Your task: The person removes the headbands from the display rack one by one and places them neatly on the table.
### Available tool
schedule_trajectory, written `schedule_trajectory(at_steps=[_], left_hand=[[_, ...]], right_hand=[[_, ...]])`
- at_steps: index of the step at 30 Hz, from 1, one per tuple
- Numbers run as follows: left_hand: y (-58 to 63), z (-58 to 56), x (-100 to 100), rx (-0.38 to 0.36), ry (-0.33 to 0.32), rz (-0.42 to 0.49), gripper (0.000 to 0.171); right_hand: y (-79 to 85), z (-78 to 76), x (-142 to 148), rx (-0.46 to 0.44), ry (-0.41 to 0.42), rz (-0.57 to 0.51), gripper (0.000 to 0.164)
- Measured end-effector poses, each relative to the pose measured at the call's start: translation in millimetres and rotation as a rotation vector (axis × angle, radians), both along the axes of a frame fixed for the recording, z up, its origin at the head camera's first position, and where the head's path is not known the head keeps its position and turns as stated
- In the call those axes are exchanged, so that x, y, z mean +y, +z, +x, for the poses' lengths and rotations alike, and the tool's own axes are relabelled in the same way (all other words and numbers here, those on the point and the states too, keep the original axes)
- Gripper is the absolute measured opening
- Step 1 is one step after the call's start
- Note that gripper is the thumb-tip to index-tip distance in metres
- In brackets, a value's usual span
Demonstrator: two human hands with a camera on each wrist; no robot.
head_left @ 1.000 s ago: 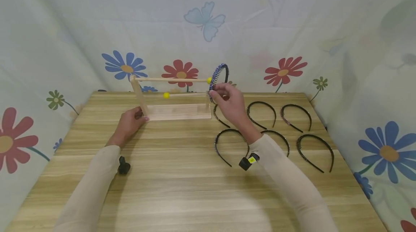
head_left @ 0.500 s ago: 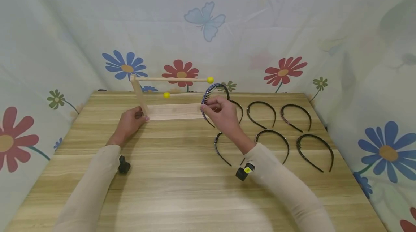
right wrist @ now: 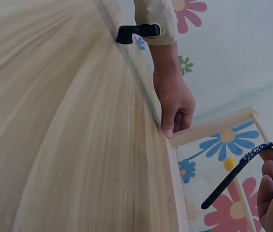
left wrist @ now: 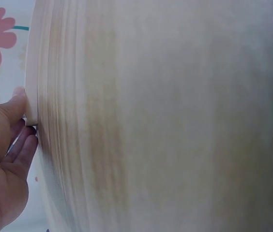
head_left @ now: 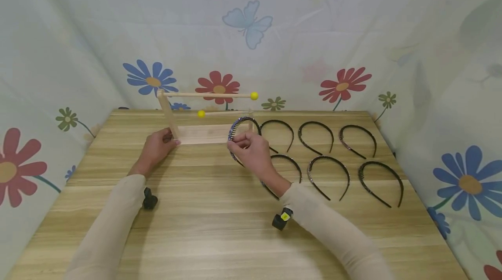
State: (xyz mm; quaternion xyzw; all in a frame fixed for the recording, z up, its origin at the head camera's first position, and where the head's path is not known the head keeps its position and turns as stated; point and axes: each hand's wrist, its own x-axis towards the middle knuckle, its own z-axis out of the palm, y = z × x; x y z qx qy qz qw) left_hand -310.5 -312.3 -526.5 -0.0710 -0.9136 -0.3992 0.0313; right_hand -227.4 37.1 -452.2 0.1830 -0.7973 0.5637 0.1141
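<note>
My right hand [head_left: 254, 154] pinches a black toothed headband [head_left: 234, 127] studded with blue and silver stones. It is held up in front of the right end of a wooden rack [head_left: 204, 134]. In the right wrist view the headband's dark tip [right wrist: 219, 192] points down and left from the fingers. The rack has a flat base, uprights and two rods tipped with yellow balls [head_left: 254, 96]. My left hand [head_left: 156, 150] grips the left end of the base, thumb on one side and fingers on the other in the left wrist view. The rack's right upright is partly hidden.
Several more headbands [head_left: 330, 158] lie in two rows on the right of the wood-grain table [head_left: 219, 227]. The nearest ones are partly covered by my right hand and forearm. A flowered cloth [head_left: 294, 53] hangs behind the table.
My right hand has carried the headband down and to the left, from beside the upper rod's yellow ball to in front of the base. My left hand has stayed on the rack.
</note>
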Motion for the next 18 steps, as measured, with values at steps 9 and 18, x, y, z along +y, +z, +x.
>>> schedule_trajectory(at_steps=[9,18], left_hand=[[-0.9,0.6,-1,0.002,0.002,0.009,0.054],[-1.0,0.7,-1,0.017,-0.007,0.022,0.052]], right_hand=[[-8.5,12.2,-19,-0.084,-0.021,-0.007,0.015],[-14.0,18.8,-26,-0.103,-0.038,-0.003,0.013]])
